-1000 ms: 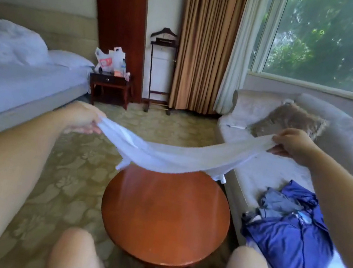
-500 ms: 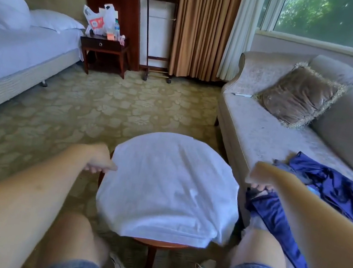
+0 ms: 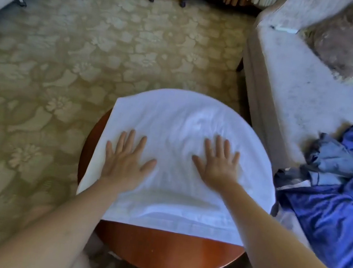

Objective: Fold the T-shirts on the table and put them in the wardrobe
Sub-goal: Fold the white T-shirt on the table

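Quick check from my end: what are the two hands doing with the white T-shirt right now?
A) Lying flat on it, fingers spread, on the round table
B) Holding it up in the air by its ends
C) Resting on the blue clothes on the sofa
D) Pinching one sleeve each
A: the left hand and the right hand lie palm-down with spread fingers on the white T-shirt, which covers most of the round table.

Head camera looks steeply down, close above the round table — one view only.

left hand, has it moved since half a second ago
Yes. The left hand moved right, from the left rim of the round table inward, and now lies flat on the white T-shirt.
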Motion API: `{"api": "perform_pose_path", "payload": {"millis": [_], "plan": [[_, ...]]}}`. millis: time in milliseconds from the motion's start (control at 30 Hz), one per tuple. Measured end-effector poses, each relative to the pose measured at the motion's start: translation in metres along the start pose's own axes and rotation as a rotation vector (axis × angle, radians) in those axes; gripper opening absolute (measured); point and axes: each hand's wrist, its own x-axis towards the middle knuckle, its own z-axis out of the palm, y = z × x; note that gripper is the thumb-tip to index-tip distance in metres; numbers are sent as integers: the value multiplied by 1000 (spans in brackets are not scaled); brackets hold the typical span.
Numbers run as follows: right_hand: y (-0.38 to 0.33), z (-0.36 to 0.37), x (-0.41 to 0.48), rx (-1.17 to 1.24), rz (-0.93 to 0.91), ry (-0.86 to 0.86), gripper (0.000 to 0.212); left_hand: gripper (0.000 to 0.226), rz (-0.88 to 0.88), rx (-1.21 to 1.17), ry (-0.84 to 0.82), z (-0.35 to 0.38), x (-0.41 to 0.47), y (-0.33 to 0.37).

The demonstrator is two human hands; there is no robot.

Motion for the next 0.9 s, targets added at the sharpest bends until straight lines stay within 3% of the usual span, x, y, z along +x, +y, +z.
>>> {"api": "perform_pose_path", "payload": {"millis": [200,567,700,900], "plan": [[0,-2,-19,-35,-20,40,76,77,-12,20,7,-5,-11,1],[0,33,-143,-19,-94,-38,89,85,-73,38,-125,15,-136,6],[5,36,-177,-29,-146,-14,81,82,-38,117,-76,14,-170,14],[22,-10,-162,-78,-119,245,53,83,-62,134,-94,-32,-151,14]]}}
